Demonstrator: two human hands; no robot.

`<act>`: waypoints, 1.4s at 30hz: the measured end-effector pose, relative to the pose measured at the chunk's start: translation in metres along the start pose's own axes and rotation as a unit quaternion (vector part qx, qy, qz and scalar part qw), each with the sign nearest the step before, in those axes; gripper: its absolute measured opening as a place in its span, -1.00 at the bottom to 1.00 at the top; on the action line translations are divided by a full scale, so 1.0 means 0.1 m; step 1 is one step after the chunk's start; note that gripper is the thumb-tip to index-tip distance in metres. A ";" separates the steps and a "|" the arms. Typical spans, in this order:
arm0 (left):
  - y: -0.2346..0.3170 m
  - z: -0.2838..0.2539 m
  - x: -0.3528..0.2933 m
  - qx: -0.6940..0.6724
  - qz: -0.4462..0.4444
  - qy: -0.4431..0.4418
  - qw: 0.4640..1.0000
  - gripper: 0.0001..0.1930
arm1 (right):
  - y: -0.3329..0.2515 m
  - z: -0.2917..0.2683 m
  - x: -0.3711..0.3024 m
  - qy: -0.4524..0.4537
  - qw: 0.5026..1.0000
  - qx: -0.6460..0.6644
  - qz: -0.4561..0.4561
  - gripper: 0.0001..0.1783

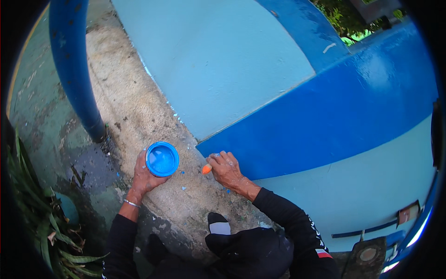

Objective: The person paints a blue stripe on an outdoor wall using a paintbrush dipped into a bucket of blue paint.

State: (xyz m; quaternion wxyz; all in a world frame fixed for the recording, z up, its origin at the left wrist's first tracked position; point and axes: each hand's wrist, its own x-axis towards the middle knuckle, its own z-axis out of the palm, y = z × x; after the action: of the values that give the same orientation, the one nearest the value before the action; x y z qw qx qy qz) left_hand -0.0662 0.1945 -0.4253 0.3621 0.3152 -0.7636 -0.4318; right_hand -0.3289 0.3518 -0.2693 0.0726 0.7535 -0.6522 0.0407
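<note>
A small round blue plastic cup of blue paint (161,159) sits in the person's left hand (145,176), the grip closed around its underside and side, held above a rough concrete kerb (139,111). Just beside it, the right hand (226,168) has its grip closed on a brush with an orange handle (206,169), the bristle end hidden against the foot of the wall, where a dark blue painted band (334,116) meets the kerb. Above the band lies a pale blue wall panel (218,60). A blue metal post (74,69) rises at left, with green spiky leaves (42,223) beyond. One cup, one brush, one post, two hands are visible. The cup looks nearly full: a tilt of the wrist could well spill paint onto the kerb, already speckled with blue flecks.
</note>
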 end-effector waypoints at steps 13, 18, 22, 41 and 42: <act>0.03 -0.04 -0.02 -0.040 -0.054 -0.015 0.998 0.26 | -0.12 -1.89 -0.03 0.439 0.871 -0.215 0.046 -0.72; 0.02 0.06 0.05 -0.033 -0.041 -0.027 0.998 0.26 | -0.01 -0.94 -0.17 0.306 0.921 -0.224 0.089 -0.69; 0.08 0.00 0.03 -0.043 -0.046 -0.033 0.997 0.26 | -0.26 -0.07 -0.37 0.221 0.962 -0.133 0.093 -0.68; 0.07 -0.01 -0.01 -0.031 -0.025 0.009 0.999 0.11 | 0.01 -2.13 0.60 0.476 0.838 -0.260 0.060 -0.74; 0.07 -0.01 0.00 -0.033 -0.028 -0.004 0.999 0.17 | 0.01 -2.00 0.59 0.429 0.860 -0.266 0.079 -0.71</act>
State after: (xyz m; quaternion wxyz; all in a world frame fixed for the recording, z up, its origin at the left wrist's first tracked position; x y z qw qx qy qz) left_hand -0.0662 0.1973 -0.4188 0.3576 0.3225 -0.7410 -0.4681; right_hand -0.3142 0.3264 -0.0628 0.5390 0.5595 -0.6002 0.1903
